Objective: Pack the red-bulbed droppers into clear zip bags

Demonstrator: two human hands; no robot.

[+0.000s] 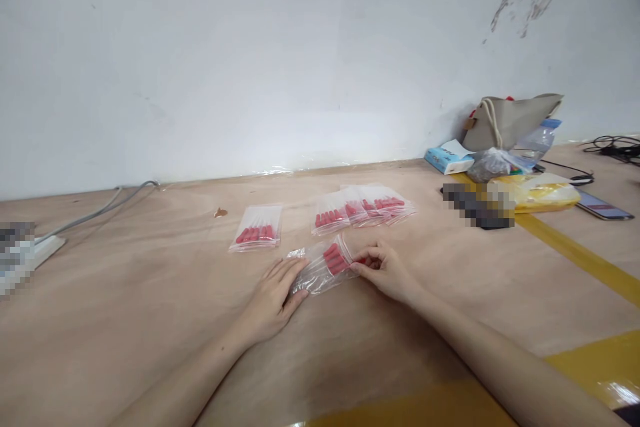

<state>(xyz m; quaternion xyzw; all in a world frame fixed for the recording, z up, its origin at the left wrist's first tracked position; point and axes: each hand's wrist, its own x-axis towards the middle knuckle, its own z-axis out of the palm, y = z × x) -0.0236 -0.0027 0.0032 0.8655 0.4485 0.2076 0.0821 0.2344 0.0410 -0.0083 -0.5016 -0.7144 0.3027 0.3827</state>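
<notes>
A clear plastic bag (pixel 313 270) lies on the table between my hands, with several thin pieces with red ends (pixel 336 259) in it. My left hand (pixel 275 293) rests flat over the bag's left end, fingers stretched out and thumb apart. At the bag's right end, my right hand (pixel 383 270) is closed in a pinch. A bit of red shows at its fingertips beside the bag's edge; the fingers partly hide it. Beyond my hands lies a zip bag (pixel 257 223) of similar red-ended pieces. To its right, several more filled zip bags (pixel 327 210) overlap in a row.
A grey cable (pixel 100 210) runs to a white block at the left. Toward the back right are a blue tissue box (pixel 449 159), a grey drawstring bag (pixel 513 121), a yellow packet (pixel 543 193) and a phone (pixel 605 205). Yellow tape (pixel 585 260) crosses the table.
</notes>
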